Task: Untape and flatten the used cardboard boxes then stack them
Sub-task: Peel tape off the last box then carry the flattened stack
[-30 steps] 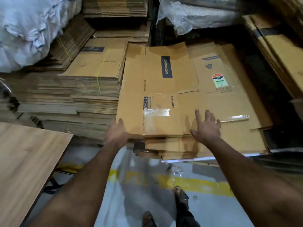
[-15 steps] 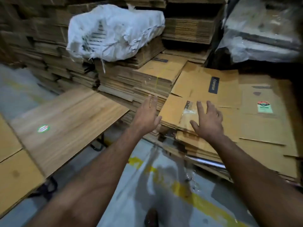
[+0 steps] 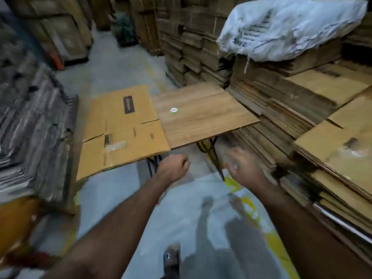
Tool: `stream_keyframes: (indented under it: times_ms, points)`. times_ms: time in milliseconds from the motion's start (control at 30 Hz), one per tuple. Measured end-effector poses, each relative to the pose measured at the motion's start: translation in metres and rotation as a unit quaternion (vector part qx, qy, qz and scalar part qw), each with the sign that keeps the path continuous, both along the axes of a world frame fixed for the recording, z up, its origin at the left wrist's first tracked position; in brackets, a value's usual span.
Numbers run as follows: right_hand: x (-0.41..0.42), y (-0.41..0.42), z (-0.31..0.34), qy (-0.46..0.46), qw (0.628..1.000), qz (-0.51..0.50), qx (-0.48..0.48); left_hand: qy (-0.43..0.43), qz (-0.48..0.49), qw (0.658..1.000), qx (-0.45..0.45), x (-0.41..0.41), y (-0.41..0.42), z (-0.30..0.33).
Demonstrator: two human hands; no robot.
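At twelve o'clock from your feet, a flattened brown cardboard box with a dark label (image 3: 120, 127) lay on a folding table with black legs (image 3: 209, 148), its near edge hanging past the table's front. Just beside it at one o'clock, touching its right edge, sat a wood-grain board with a small round sticker (image 3: 203, 115). Your left hand (image 3: 174, 168) hung in the air in front of the box's near corner, fingers curled into a loose fist and holding nothing. Your right hand (image 3: 244, 168) hovered at one o'clock, fingers loosely bent and blurred, touching nothing. At three o'clock rose the stack of flattened brown cartons (image 3: 340, 150), with a white woven sack (image 3: 291, 27) draped over taller piles behind it. At nine o'clock stood a blurred grey pile of sheets (image 3: 30, 121). A yellow floor stripe (image 3: 253, 214) ran under your right forearm.
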State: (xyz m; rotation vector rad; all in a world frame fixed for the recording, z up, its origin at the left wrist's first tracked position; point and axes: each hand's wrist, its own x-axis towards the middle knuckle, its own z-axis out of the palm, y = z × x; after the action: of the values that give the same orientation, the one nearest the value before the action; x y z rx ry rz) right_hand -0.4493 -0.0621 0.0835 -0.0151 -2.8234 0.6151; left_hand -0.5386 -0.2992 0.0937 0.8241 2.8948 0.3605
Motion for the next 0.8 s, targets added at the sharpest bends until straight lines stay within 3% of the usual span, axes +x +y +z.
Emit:
stream_keyframes:
  times_ms: [133, 400, 500, 667, 800]
  points:
    - [-0.049, -0.068, -0.013, -0.047, 0.998, 0.042, 0.017, -0.026, 0.097, 0.995, 0.004, -0.019, -0.097, -0.019]
    - [-0.178, -0.211, -0.068, -0.116, 0.992, -0.033, -0.024, -0.073, 0.269, 0.959, 0.056, -0.099, -0.292, -0.071]
    - [-0.223, -0.255, -0.084, -0.179, 0.982, -0.055, -0.037, -0.092, 0.358, 0.922, 0.117, -0.141, -0.349, -0.095]
    - [-0.272, -0.278, -0.113, -0.233, 0.96, -0.141, -0.064, -0.156, 0.502, 0.845, 0.102, -0.192, -0.391, -0.131]
    - [-0.301, -0.257, -0.15, -0.248, 0.947, -0.186, -0.082, -0.261, 0.543, 0.771, 0.205, -0.218, -0.409, -0.165]
